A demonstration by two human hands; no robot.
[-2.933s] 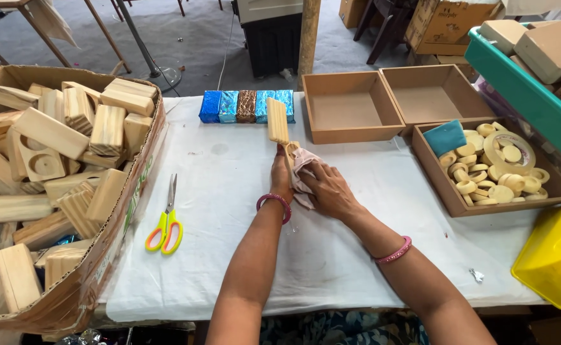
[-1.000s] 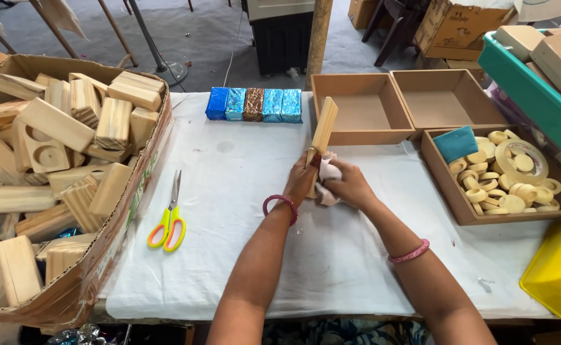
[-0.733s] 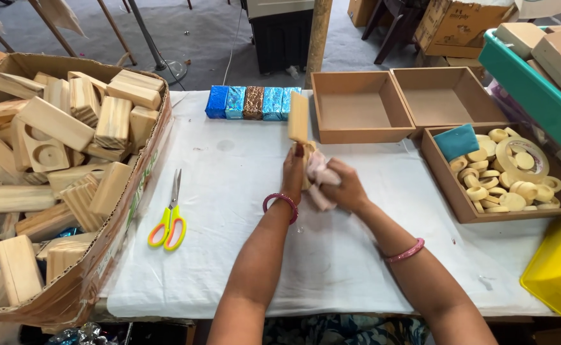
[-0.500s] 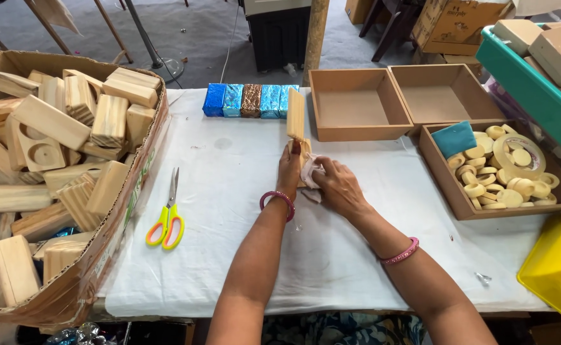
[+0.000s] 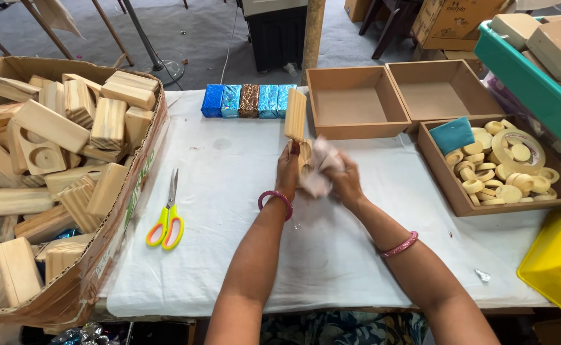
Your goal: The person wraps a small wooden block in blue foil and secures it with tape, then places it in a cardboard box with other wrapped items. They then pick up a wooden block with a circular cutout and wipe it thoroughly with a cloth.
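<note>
The left hand (image 5: 288, 171) is clenching the lower end of a wooden block (image 5: 295, 118) standing upright near the table's (image 5: 229, 191) far edge, while the right hand (image 5: 344, 182) is gripping a pale cloth (image 5: 318, 169) against it.

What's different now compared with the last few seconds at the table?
The right hand has lifted the pale cloth from low beside the wooden block up against its lower part. The left hand keeps its grip on the block, which went from tilted right a second ago to nearly upright. The scissors, the foil-wrapped blocks and the trays have not moved.
</note>
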